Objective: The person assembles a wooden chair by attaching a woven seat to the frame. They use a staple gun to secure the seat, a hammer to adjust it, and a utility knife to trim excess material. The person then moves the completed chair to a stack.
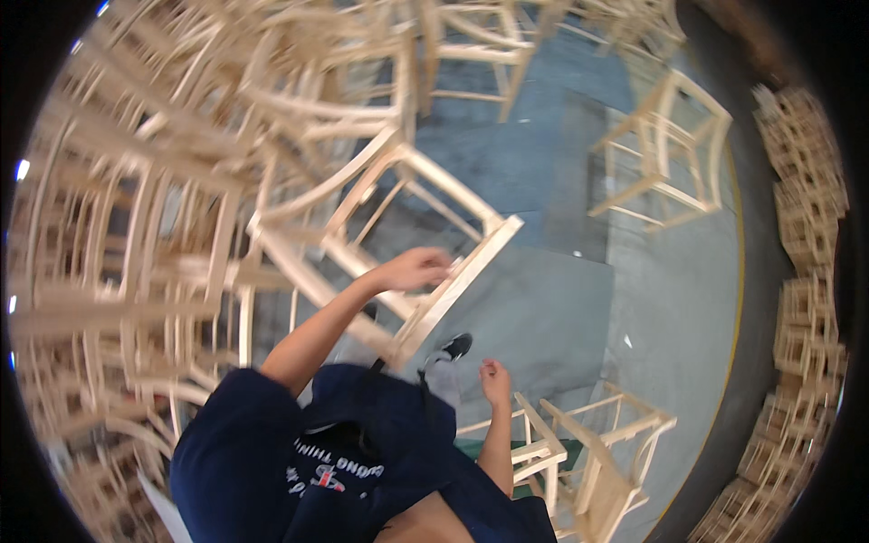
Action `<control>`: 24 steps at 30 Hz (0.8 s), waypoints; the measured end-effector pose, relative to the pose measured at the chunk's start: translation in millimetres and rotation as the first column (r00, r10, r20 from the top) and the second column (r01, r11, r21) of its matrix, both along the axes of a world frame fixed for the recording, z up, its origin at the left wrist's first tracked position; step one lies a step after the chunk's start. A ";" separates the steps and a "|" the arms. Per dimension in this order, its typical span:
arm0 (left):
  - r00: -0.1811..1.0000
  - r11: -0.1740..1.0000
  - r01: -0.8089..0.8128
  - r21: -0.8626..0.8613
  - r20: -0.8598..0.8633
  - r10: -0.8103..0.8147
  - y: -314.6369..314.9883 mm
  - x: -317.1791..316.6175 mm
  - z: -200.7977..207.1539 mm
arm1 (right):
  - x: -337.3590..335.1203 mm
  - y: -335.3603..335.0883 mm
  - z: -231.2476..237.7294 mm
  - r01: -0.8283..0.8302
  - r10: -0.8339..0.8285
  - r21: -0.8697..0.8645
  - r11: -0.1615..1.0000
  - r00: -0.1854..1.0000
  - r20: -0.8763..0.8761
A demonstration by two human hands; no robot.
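A bare pale-wood chair frame point(454, 193) with an open seat stands tilted in front of me, its straight rail point(466, 277) slanting toward my body. Over that rail is my left hand point(415, 270), its fingers curled and slightly smeared by motion. Something small and pale shows at its fingertips, too blurred to name. My right hand point(493, 381) hangs lower, to the right of the frame and apart from it. Its fingers are bent in, and the palm is hidden. Just beyond this hand, at the lower right, are more wooden chair frames point(602, 457).
Piled chair frames point(136, 217) crowd the left side. A single chair frame point(665, 154) stands on the grey floor point(534, 317) at the far right. Past a yellow floor line point(740, 262), stacked wooden frames point(804, 317) form a long row. My shoe point(458, 346) shows below the near frame.
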State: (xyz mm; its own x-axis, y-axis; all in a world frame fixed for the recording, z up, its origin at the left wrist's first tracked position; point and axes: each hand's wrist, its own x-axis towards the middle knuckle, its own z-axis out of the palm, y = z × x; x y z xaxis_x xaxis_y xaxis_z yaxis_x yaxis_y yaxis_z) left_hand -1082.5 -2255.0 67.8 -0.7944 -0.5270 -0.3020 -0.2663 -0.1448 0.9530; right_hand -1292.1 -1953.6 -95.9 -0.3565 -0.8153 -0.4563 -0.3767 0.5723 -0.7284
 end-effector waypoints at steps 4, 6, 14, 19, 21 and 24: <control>0.982 0.911 0.015 -0.412 0.177 0.064 -35.7 69.9 -2.5 | 40.5 -11.2 32.8 0.460 -0.432 -0.100 0.882 0.876 0.216; 0.962 0.701 0.249 -0.668 0.253 -0.101 -51.2 92.0 -7.6 | 65.6 -12.1 53.3 0.615 -0.560 -0.133 0.777 0.773 0.297; 0.895 0.593 0.419 -0.688 0.425 -0.138 -36.8 180.2 29.4 | 177.3 -58.7 156.3 0.289 -0.326 -0.343 0.894 0.944 -0.054; 0.937 0.414 0.274 -0.868 0.337 0.086 26.2 223.4 33.4 | 204.3 -64.3 151.3 0.264 -0.372 -0.549 0.793 0.924 -0.093; 0.945 0.305 0.234 -0.923 0.290 0.150 43.0 234.9 24.8 | 214.4 -71.1 153.8 0.292 -0.387 -0.591 0.752 0.922 -0.037; 0.888 0.415 0.362 -0.835 0.445 0.119 56.5 244.2 30.7 | 230.2 -43.3 143.8 0.252 -0.362 -0.584 0.772 0.929 -0.077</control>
State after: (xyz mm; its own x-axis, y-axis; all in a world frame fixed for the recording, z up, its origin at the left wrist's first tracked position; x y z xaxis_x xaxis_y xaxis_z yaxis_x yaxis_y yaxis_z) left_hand -838.3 -2198.5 98.6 -0.8107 -0.5854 -0.0115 -0.5590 0.7681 0.3124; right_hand -1061.8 -1996.9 48.0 -0.6602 -0.7390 0.1344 -0.4026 0.1971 -0.8939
